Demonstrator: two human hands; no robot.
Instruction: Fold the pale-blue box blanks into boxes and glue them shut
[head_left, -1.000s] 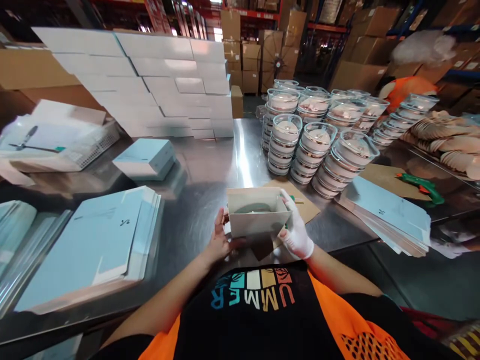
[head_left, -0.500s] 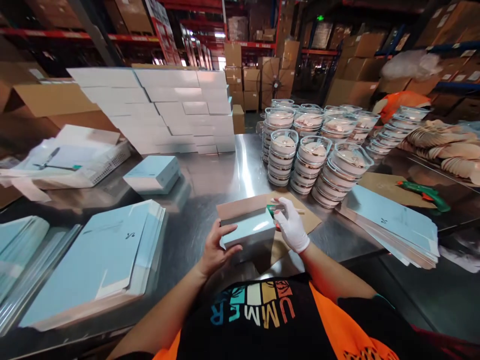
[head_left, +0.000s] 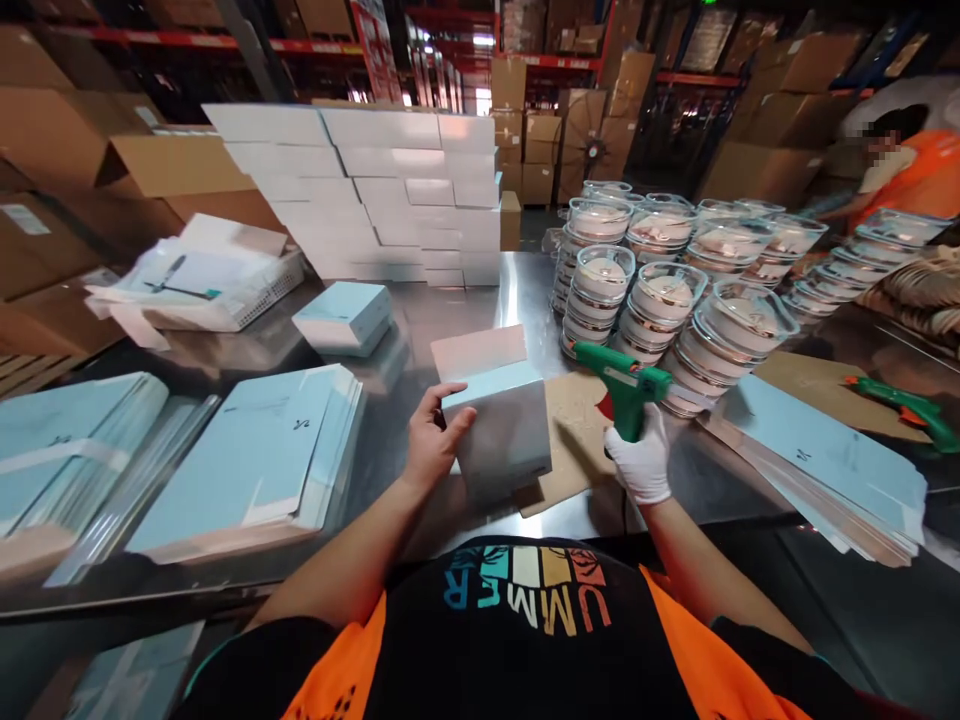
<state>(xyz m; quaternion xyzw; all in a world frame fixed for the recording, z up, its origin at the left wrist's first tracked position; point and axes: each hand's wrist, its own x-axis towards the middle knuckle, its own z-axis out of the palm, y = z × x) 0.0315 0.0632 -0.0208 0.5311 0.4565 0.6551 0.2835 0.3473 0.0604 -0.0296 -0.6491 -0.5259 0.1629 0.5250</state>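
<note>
My bare left hand [head_left: 437, 436] grips the left side of a small pale-blue and white carton [head_left: 501, 430], its thumb on the near face. One flap [head_left: 484, 348] of the carton stands up at the far side. In my right hand [head_left: 642, 458], which wears a white glove, is a green glue gun [head_left: 626, 385], held by its handle with the nozzle toward the upper left. Under the gun and beside the carton lies a piece of brown cardboard [head_left: 576, 470] on the metal table [head_left: 442, 500].
Stacked clear-lidded round containers [head_left: 664, 290] stand at the right. Flat blue sheets [head_left: 832, 460] and a second green glue gun [head_left: 911, 410] lie beyond. More blue sheets [head_left: 247, 450], a closed box [head_left: 343, 318] and a white basket [head_left: 259, 295] are left. White boxes [head_left: 375, 200] form a wall behind. A co-worker [head_left: 911, 180] stands far right.
My right hand has moved right from the carton's edge and now holds the green glue gun raised over the cardboard. The carton is tipped so its near face shows more. The view has shifted.
</note>
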